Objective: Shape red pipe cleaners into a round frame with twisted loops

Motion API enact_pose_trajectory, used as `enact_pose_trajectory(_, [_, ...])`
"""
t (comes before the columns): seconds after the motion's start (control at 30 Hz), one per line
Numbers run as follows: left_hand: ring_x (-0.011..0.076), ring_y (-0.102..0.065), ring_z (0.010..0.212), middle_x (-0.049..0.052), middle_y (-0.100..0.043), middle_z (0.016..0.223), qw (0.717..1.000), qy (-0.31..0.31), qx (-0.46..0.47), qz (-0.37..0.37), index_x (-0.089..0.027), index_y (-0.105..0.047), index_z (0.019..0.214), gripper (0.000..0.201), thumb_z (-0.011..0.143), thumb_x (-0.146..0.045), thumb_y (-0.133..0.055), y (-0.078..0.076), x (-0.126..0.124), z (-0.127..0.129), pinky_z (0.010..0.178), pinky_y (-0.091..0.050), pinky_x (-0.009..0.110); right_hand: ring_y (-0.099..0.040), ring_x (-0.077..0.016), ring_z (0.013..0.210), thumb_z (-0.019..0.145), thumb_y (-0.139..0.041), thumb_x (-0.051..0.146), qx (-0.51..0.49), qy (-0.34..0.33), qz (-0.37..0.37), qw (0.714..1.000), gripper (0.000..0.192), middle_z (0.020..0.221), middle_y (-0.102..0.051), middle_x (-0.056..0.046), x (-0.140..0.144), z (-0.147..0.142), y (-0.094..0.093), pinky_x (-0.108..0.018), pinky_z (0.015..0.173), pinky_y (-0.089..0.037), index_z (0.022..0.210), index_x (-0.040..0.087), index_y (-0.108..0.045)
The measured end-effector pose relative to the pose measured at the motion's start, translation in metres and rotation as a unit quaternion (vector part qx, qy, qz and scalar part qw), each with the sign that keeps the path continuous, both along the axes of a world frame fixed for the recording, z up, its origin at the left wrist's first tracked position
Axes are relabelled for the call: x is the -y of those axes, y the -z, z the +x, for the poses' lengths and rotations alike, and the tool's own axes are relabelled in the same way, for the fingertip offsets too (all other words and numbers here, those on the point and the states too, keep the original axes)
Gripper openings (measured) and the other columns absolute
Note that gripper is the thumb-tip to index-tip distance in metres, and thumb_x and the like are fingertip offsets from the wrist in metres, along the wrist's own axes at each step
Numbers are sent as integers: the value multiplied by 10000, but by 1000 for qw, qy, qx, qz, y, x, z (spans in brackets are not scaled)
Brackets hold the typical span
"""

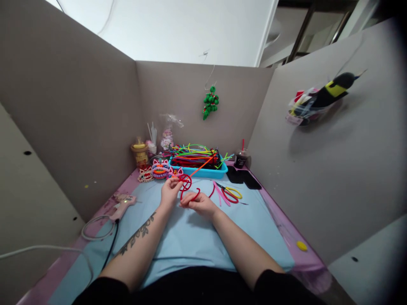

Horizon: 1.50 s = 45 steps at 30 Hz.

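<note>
Between finger and thumb, my left hand pinches a round frame bent from red pipe cleaner, with bars crossing inside the ring. My right hand is just below and to the right, its fingers closed on a loose red end that curls up past the fingertips. Whether this end is joined to the ring is hard to make out. To the right on the blue cloth lie scissors with red and yellow handles, beside pink pipe cleaner pieces.
A blue tray of coloured pipe cleaners stands at the back. Left of it are finished animal-face pieces and a lidded cup. A pink glue gun lies left, its cord trailing forward. Black pads and a drink cup are at the right.
</note>
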<state>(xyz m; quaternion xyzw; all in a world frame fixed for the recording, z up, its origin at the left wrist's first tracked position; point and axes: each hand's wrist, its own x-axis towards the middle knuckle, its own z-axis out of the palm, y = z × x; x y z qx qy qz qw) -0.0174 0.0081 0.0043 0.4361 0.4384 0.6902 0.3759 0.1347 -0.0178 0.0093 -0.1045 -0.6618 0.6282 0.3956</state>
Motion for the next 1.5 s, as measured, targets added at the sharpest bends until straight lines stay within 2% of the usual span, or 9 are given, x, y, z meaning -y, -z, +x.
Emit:
enact_pose_trajectory(0.03, [110,-584,633,-1,-609,669,1000,0,-1,-2,-147,-543,795,298,587,-280,-710,0,0,0,643,-439,224,-600,-200,879,705,-654,355,13,21,20,999,230,987,-605,-71,-1,1,-1,-368,800,-485,864,194,-689])
enact_pose_trajectory(0.1, [116,-587,632,1,-611,675,1000,6,-9,-7,-147,-547,795,302,585,-289,-711,-1,1,0,626,-440,225,-585,-202,915,735,-602,304,40,129,75,988,208,1013,-606,-68,-3,3,-3,-361,786,-492,903,213,-684])
enact_pose_trajectory(0.2, [121,-585,604,3,-615,663,999,24,-34,-15,-146,-559,790,305,581,-305,-714,-1,3,2,583,-437,222,-578,-193,871,773,-533,251,81,340,147,925,205,900,-632,-61,-7,7,-2,-359,772,-485,914,223,-678])
enact_pose_trajectory(0.23, [121,-581,590,3,-616,653,998,31,-44,-18,-145,-564,790,306,580,-308,-716,-1,4,3,570,-436,222,-579,-191,852,775,-533,240,92,388,163,903,203,873,-636,-58,-8,8,-1,-360,778,-478,919,223,-675])
enact_pose_trajectory(0.3, [119,-576,573,3,-616,637,997,44,-59,-21,-142,-571,789,308,577,-308,-719,-2,6,5,558,-432,221,-580,-190,850,776,-544,233,106,436,191,873,191,869,-643,-55,-10,10,2,-360,796,-466,919,226,-671])
enact_pose_trajectory(0.53, [113,-579,577,3,-624,625,992,98,-71,-23,-139,-565,791,295,596,-300,-717,-3,11,11,578,-436,220,-584,-193,863,778,-551,223,147,475,255,829,186,884,-669,-52,-14,8,8,-358,824,-452,913,230,-679])
enact_pose_trajectory(1.07, [124,-592,597,14,-630,653,981,173,-91,-11,-143,-563,815,310,613,-326,-710,-1,11,11,585,-441,233,-593,-196,796,728,-595,241,149,472,203,845,120,786,-673,-43,-16,7,9,-351,771,-460,800,211,-686])
enact_pose_trajectory(1.23, [126,-596,606,14,-631,658,980,160,-120,3,-144,-568,816,272,640,-319,-682,0,12,12,585,-446,231,-567,-187,775,758,-535,228,156,477,210,839,128,767,-640,-42,-15,5,9,-335,736,-452,769,202,-660])
enact_pose_trajectory(1.5, [155,-618,647,35,-666,714,974,86,-209,33,-166,-616,797,178,662,-278,-646,4,15,13,612,-468,256,-537,-187,788,767,-482,197,175,473,195,841,147,747,-607,-42,-15,1,7,-332,751,-430,718,184,-621])
